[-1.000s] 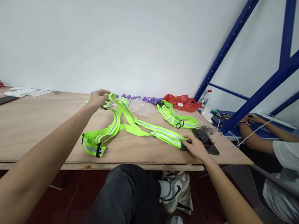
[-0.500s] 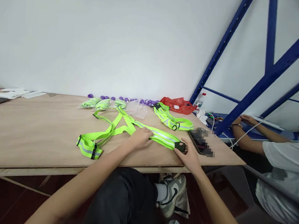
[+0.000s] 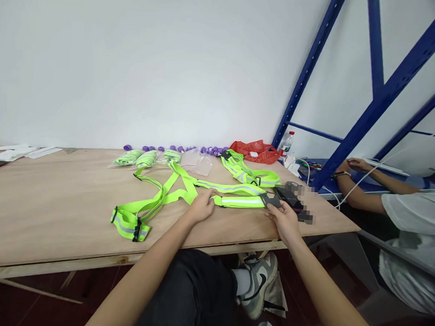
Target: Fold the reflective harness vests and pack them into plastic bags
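Observation:
A neon yellow reflective strap vest [image 3: 171,189] lies spread on the plywood table [image 3: 50,206]. My left hand [image 3: 202,206] is closed, pinching the vest's band near its middle. My right hand [image 3: 284,218] is closed on the black end piece of the same band, near the table's front right edge. The stretch of band between both hands is pulled straight. A second, bunched vest [image 3: 248,173] lies farther back to the right.
Rolled vests in clear bags [image 3: 149,157], empty bags [image 3: 198,162], purple pieces [image 3: 211,149] and a red bag [image 3: 255,150] line the back edge. A dark device [image 3: 293,200] lies by my right hand. Another person's arms [image 3: 372,193] are at the right, under a blue rack [image 3: 386,90].
My left hand left the far end of the vest and came back to the band near me. The right hand lifted the band's black end and pulled it straight.

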Demonstrator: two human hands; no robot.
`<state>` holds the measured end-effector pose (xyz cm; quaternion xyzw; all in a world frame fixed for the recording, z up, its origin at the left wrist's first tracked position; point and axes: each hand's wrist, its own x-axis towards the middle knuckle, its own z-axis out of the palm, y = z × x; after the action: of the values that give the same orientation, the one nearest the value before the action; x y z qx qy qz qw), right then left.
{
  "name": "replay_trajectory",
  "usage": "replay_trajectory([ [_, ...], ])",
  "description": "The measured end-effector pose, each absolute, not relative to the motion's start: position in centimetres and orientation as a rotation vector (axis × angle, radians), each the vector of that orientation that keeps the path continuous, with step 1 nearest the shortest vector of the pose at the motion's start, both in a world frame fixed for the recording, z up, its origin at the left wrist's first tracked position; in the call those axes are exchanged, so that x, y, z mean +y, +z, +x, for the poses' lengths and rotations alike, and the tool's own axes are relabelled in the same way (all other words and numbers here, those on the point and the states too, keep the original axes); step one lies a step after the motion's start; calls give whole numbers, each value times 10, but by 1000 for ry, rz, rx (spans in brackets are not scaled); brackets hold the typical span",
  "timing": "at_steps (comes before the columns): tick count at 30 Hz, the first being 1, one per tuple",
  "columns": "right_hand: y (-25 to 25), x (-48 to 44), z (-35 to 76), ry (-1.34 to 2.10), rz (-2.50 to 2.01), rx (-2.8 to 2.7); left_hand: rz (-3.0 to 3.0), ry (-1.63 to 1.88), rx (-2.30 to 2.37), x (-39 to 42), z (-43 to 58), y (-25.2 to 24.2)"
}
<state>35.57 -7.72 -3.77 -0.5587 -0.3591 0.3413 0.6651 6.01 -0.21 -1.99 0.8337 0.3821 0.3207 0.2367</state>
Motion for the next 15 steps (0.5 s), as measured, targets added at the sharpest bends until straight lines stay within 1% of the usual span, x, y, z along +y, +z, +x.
replay_trajectory([
  [5, -34, -72, 353, 918, -1092, -686, 2313, 811, 1125, -6, 64, -19],
  [12, -34, -68, 353, 926, -1031, -666, 2629, 784, 1327, -18, 60, -9],
  [15, -35, -67, 352, 914, -1051, -719, 2675, 755, 1428, -29, 56, -4],
])
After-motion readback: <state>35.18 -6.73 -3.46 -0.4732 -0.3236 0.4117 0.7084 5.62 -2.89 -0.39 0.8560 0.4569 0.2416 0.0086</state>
